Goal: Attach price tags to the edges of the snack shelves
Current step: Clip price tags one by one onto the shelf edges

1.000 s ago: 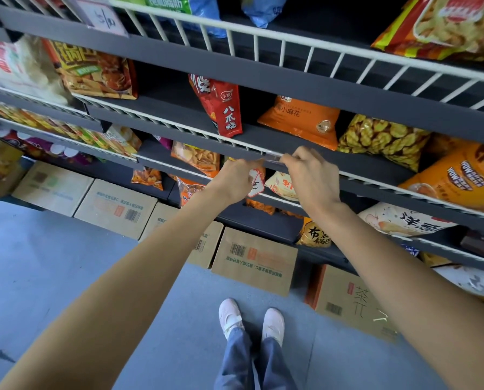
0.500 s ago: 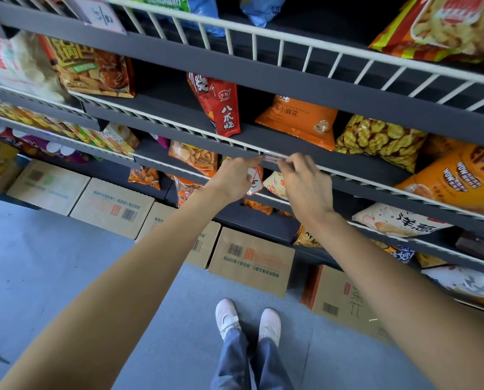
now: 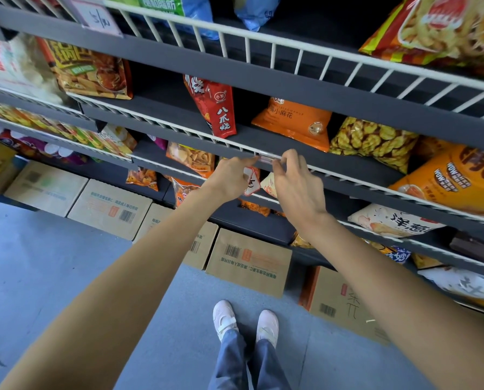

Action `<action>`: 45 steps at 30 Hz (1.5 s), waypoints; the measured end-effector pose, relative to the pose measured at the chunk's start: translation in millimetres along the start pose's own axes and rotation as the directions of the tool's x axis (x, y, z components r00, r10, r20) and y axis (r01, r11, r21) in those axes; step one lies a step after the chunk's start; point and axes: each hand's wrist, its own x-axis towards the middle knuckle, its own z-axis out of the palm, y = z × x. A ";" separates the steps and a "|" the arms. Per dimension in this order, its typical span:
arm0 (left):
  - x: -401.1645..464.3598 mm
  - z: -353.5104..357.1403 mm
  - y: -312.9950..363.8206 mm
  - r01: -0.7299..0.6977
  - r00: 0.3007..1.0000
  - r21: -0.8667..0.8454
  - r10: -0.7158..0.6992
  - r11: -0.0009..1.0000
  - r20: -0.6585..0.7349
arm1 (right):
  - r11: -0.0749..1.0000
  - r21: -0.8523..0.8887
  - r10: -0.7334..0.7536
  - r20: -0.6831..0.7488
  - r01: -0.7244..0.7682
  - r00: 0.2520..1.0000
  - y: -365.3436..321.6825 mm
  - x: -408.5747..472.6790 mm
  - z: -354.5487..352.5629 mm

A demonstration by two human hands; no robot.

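Clipping a tag to the rail

Your left hand (image 3: 231,175) and right hand (image 3: 294,178) pinched the tag (image 3: 265,158) by its ends on the rail (image 3: 347,175); it looked light, probably stiff plastic.

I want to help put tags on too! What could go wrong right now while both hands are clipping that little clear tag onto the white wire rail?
The clear tag holder is pinched only by fingertips of the left hand and right hand, so it might slip and drop to the floor near the cardboard boxes. The red snack bag leans on the white wire rail right above; a bump could tip it over.
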 end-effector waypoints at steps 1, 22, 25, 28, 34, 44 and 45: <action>-0.4 0.0 0.5 0.004 1.000 -0.007 -0.004 1.000 0.001 | 1.000 0.001 -0.002 0.004 0.002 1.000 0.9 0.1 -0.3; 0.6 7.8 -8.7 -0.024 0.998 -0.246 0.010 0.969 -0.061 | 0.960 0.054 -0.263 -0.177 0.276 0.948 37.6 6.3 27.9; -0.8 10.7 -11.0 -0.065 0.995 -0.276 0.042 0.959 -0.087 | 0.941 -0.068 -0.339 -0.174 0.332 0.924 48.5 0.1 41.1; -1.1 14.5 -10.9 -0.069 0.994 -0.321 0.037 0.945 -0.107 | 0.934 -0.126 -0.354 -0.173 0.336 0.919 52.6 -4.7 48.0; 0.3 18.6 -9.5 -0.067 0.993 -0.349 0.030 0.935 -0.110 | 0.946 -0.065 -0.326 -0.185 0.319 0.927 49.6 -5.9 49.5; 1.2 26.2 -9.8 -0.061 0.980 -0.352 -0.011 0.934 -0.199 | 0.886 0.457 -0.059 -0.063 0.082 0.996 40.5 -1.7 28.8; 0.2 26.0 -9.0 -0.061 0.976 -0.360 -0.020 0.931 -0.217 | 0.880 0.472 -0.051 -0.030 0.059 0.998 38.9 0.0 24.6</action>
